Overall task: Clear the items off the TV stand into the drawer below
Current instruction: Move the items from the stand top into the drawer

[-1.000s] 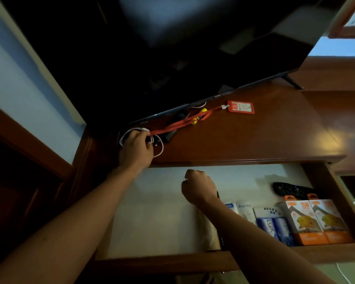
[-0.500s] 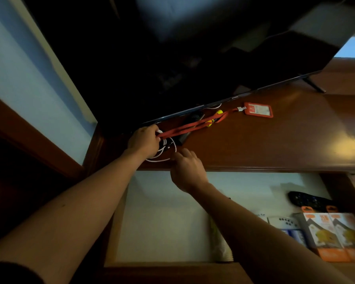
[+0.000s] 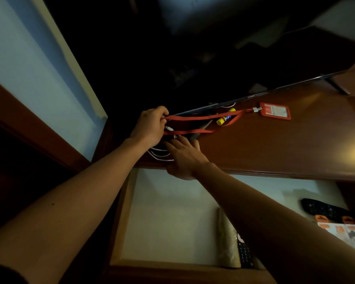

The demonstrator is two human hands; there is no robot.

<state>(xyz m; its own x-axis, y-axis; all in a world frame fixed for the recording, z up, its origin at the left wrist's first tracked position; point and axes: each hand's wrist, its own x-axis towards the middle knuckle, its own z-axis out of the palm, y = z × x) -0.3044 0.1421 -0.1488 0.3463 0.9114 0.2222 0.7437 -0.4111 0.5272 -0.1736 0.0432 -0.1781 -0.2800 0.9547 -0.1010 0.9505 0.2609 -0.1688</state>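
Note:
On the wooden TV stand, my left hand is closed around the end of a red lanyard and part of a white cable. The strap runs right to an orange badge holder. A yellow glue stick lies inside the strap's loop. My right hand lies flat, fingers spread, on the coiled white cable and touches a dark flat object beneath the strap. Below, the drawer stands pulled out.
A large black TV hangs low over the back of the stand; its foot is at far right. The drawer holds a black remote, orange boxes, a sleeve of cups and another remote.
My right hand rose from the drawer onto the stand and now rests on the white cable. My left hand lifted the lanyard's end, spreading its loop. The view shifted closer and leftward.

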